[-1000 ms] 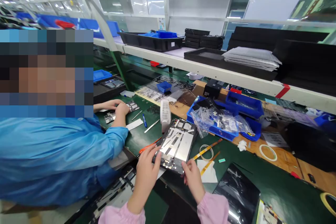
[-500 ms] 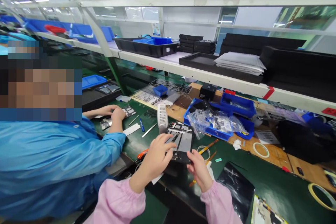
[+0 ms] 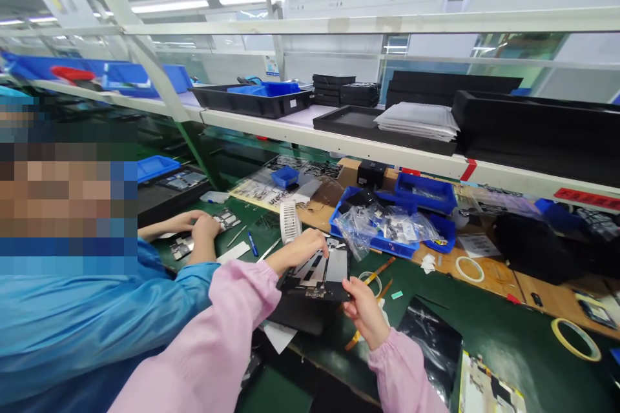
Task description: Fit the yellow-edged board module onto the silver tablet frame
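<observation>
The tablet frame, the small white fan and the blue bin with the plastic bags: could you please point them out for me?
tablet frame (image 3: 325, 269), head view, on its silver inner plate.
small white fan (image 3: 289, 221), head view, on its grille.
blue bin (image 3: 385, 246), head view, on its front wall.

1. Our left hand gripped the far edge of the tablet frame, raised off the green mat.
2. Our right hand pinched its near right corner.
3. A white fan stood just behind.
4. A co-worker's hands rested on small boards at left.
</observation>
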Demonstrator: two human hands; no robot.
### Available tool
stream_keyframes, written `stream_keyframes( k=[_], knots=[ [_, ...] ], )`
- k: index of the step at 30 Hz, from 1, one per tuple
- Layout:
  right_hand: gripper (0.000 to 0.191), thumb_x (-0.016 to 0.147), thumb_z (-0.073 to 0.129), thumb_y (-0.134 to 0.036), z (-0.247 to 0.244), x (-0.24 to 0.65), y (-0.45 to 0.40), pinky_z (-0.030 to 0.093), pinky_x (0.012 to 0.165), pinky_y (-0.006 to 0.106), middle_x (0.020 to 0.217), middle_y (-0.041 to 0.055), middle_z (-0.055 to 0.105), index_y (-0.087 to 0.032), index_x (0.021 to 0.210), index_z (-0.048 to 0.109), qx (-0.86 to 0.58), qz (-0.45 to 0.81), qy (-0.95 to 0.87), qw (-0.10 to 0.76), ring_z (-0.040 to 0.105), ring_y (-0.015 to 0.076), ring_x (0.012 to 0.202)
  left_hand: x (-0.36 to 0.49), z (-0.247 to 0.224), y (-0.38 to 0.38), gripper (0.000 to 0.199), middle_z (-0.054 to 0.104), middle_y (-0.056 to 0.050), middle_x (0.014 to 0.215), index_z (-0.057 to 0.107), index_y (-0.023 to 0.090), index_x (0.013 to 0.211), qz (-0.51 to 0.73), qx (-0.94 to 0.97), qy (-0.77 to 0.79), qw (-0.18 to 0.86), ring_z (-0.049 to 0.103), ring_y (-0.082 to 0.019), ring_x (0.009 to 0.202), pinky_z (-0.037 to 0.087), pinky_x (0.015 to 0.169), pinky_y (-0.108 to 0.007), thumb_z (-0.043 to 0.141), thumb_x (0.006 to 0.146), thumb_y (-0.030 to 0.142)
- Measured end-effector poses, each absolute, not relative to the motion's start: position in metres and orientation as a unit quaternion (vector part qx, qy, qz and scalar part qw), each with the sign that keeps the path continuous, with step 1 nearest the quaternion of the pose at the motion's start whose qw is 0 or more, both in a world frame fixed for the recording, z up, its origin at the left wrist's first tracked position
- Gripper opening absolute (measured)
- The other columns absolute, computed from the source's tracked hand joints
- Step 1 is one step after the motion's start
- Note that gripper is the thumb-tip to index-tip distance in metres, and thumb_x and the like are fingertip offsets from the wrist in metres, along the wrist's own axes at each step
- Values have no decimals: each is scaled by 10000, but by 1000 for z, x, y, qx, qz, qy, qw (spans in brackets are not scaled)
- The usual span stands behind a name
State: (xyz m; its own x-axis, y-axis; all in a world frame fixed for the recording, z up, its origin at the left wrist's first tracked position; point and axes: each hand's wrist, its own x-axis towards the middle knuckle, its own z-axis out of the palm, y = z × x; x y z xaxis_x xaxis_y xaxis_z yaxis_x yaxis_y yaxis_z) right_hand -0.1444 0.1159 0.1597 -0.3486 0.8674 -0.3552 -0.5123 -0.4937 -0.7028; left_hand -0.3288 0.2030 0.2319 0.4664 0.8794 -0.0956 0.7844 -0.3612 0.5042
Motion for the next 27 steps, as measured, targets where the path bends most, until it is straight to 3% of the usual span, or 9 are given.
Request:
stream_keyframes(
  k=[5, 11, 15, 19, 22, 27],
  knots=[
    [571, 502, 810, -533, 161, -146, 117, 47, 355, 180, 387, -107, 386, -209, 606, 352, -370, 783, -237, 441, 235, -2, 302, -328, 221, 227, 299, 601, -55, 852, 739, 202, 763, 79, 818, 512, 249, 491, -236, 948, 342, 933, -349, 441, 789, 208],
    [584, 486, 812, -540, 162, -145, 118, 50, 352, 175, 407, -108, 404, -208, 613, 349, -372, 784, -234, 438, 250, -5, 300, -336, 242, 192, 485, 589, -32, 1014, 742, 233, 744, 113, 811, 510, 263, 501, -199, 999, 357, 936, -293, 272, 864, 211],
    [582, 485, 803, -556, 162, -145, 116, 51, 354, 180, 373, -99, 412, -212, 606, 349, -375, 784, -240, 433, 237, 0, 290, -338, 241, 186, 501, 632, -23, 901, 727, 226, 689, 102, 826, 484, 270, 526, -170, 900, 373, 910, -260, 260, 871, 192],
    [578, 488, 801, -556, 162, -147, 113, 47, 359, 184, 382, -101, 408, -213, 611, 352, -380, 780, -244, 432, 245, 1, 291, -333, 221, 209, 363, 642, -46, 876, 710, 207, 789, 115, 821, 505, 241, 505, -207, 952, 369, 921, -307, 352, 841, 197],
    [580, 487, 806, -544, 160, -148, 112, 47, 362, 187, 409, -102, 415, -215, 620, 347, -385, 778, -244, 432, 269, 5, 296, -331, 215, 213, 293, 634, -56, 806, 706, 204, 752, 117, 808, 525, 239, 516, -225, 909, 378, 900, -327, 419, 806, 225],
    [571, 508, 802, -522, 158, -147, 111, 47, 367, 195, 450, -106, 412, -219, 635, 334, -385, 777, -243, 434, 275, 7, 307, -332, 227, 183, 445, 644, -58, 991, 718, 193, 739, 146, 783, 546, 259, 511, -212, 995, 355, 948, -312, 286, 843, 221]
  ],
)
